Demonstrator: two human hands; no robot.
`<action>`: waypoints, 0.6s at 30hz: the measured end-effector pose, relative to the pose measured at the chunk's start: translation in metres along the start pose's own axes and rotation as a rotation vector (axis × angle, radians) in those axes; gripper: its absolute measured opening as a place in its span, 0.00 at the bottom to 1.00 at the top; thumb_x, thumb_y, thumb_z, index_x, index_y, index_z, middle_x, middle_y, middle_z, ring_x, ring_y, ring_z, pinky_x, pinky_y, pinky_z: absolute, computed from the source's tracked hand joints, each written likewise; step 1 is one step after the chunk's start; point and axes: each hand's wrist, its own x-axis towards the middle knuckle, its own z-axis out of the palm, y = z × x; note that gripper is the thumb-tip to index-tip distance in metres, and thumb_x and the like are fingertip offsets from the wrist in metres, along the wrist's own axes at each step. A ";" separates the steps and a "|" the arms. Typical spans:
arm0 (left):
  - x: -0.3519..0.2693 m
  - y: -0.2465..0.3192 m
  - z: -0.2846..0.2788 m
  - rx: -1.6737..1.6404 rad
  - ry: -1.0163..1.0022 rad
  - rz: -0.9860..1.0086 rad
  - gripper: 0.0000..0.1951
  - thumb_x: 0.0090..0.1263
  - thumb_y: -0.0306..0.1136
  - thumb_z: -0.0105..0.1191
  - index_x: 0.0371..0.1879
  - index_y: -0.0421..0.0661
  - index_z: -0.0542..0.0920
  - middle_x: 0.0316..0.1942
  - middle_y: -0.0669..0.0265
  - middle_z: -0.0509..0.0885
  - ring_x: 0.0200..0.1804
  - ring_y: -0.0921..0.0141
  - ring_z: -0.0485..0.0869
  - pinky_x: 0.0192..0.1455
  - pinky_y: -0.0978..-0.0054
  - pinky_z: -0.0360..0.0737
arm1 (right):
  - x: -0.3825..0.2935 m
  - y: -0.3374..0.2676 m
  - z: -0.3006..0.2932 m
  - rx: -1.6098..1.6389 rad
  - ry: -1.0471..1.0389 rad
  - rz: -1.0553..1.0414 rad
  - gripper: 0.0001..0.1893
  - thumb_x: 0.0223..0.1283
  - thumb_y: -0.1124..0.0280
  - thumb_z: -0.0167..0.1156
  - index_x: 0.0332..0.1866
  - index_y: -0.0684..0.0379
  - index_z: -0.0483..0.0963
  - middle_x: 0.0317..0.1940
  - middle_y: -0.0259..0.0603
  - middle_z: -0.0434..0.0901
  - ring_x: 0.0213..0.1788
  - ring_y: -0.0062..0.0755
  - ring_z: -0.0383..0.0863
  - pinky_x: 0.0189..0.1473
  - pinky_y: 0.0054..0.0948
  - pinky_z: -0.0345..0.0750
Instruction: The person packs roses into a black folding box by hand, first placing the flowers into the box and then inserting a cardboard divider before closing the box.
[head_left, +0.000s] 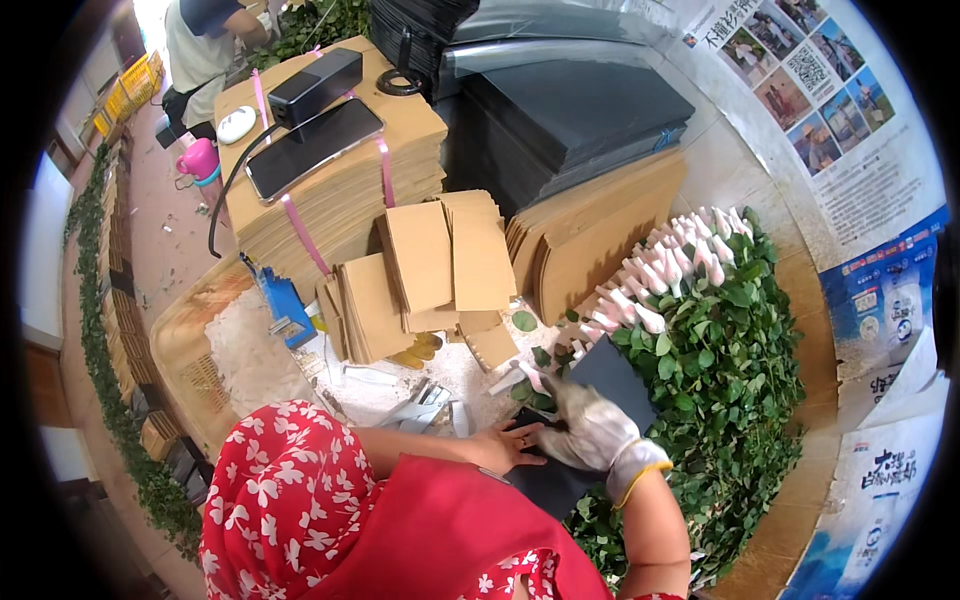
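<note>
A dark grey sheet (611, 379), probably card, lies before me against a mass of leafy rose stems (720, 405). My left hand (501, 448) is bare and wears a ring; its spread fingers rest on the dark sheet's near part, beside the other hand. My right hand (596, 431), in a soiled white glove with a yellow cuff edge, lies over the middle of the sheet with its fingers bent. Its palm side is hidden, so its grip does not show. A single pale pink rose head (532, 377) in a white sleeve lies just beyond the gloved fingertips.
Sleeved rose heads (660, 274) line the right side. Brown cardboard pieces (420, 262) and a blue box of staples (285, 307) lie ahead. Beyond stand a strapped cardboard stack (405, 172) bearing a smartphone (315, 150), and a dark sheet stack (577, 112). Another person (202, 52) works far left.
</note>
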 end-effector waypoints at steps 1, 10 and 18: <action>-0.001 -0.002 0.001 0.006 0.009 -0.007 0.30 0.62 0.43 0.52 0.67 0.68 0.68 0.76 0.63 0.50 0.78 0.61 0.46 0.73 0.52 0.55 | 0.016 -0.019 -0.010 -0.072 0.075 -0.087 0.44 0.48 0.57 0.67 0.71 0.58 0.55 0.59 0.64 0.68 0.62 0.65 0.67 0.63 0.48 0.67; 0.015 -0.004 -0.004 -0.051 -0.135 0.016 0.47 0.49 0.48 0.66 0.72 0.65 0.59 0.77 0.61 0.46 0.77 0.58 0.42 0.74 0.49 0.49 | 0.097 -0.053 0.001 -0.516 0.545 -0.011 0.23 0.53 0.71 0.55 0.57 0.53 0.71 0.54 0.47 0.74 0.62 0.50 0.70 0.64 0.47 0.68; 0.010 -0.019 0.007 -0.131 0.081 0.097 0.49 0.44 0.47 0.70 0.71 0.55 0.60 0.74 0.49 0.52 0.75 0.50 0.49 0.74 0.56 0.54 | -0.209 -0.041 0.011 0.952 1.033 0.101 0.12 0.59 0.70 0.55 0.44 0.66 0.75 0.30 0.40 0.76 0.29 0.28 0.77 0.33 0.26 0.76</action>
